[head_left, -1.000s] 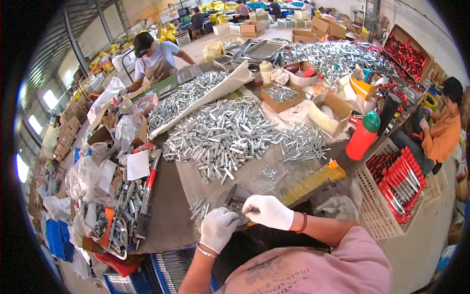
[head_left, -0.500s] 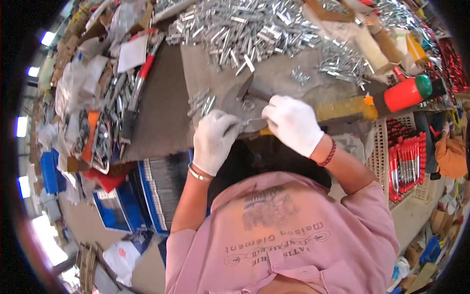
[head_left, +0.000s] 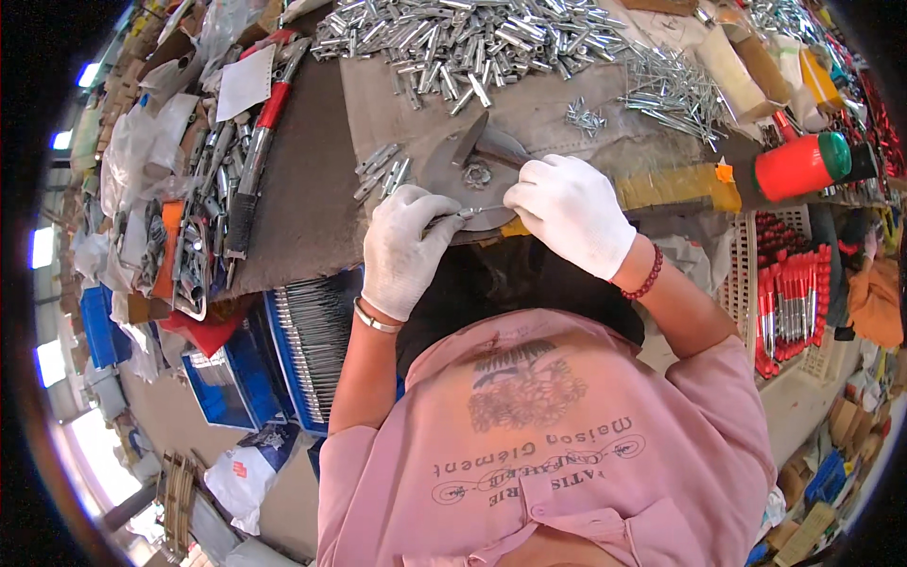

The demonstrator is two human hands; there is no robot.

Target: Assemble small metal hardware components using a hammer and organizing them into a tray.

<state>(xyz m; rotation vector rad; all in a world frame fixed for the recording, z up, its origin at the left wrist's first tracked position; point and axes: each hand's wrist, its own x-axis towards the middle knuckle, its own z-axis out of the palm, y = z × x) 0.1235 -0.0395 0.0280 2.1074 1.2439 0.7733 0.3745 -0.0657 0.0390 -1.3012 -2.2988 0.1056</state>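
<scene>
Both of my hands wear white gloves and meet over the near edge of the workbench. My left hand [head_left: 406, 248] is closed, its thumb and fingers pinching a small silver metal tube [head_left: 465, 214]. My right hand [head_left: 574, 213] pinches a thin metal rod [head_left: 489, 208], whose left end meets the tube; whether it sits inside cannot be made out. Just beyond them, a hammer [head_left: 499, 146] lies across a round metal plate [head_left: 436, 175], its handle end hidden behind my right hand. A few short silver tubes [head_left: 383, 172] lie beyond my left hand.
A large heap of silver tubes [head_left: 472, 42] covers the far bench, with thin metal pins [head_left: 675, 94] to its right. At right are a red-and-green cylinder [head_left: 803, 167] and a basket [head_left: 744, 283] of red-handled tools. Blue crates [head_left: 283, 359] stand below left.
The whole view has shifted, so the bench sits a little higher in the picture. Both hands keep their pinch on the tube and rod, staying close together.
</scene>
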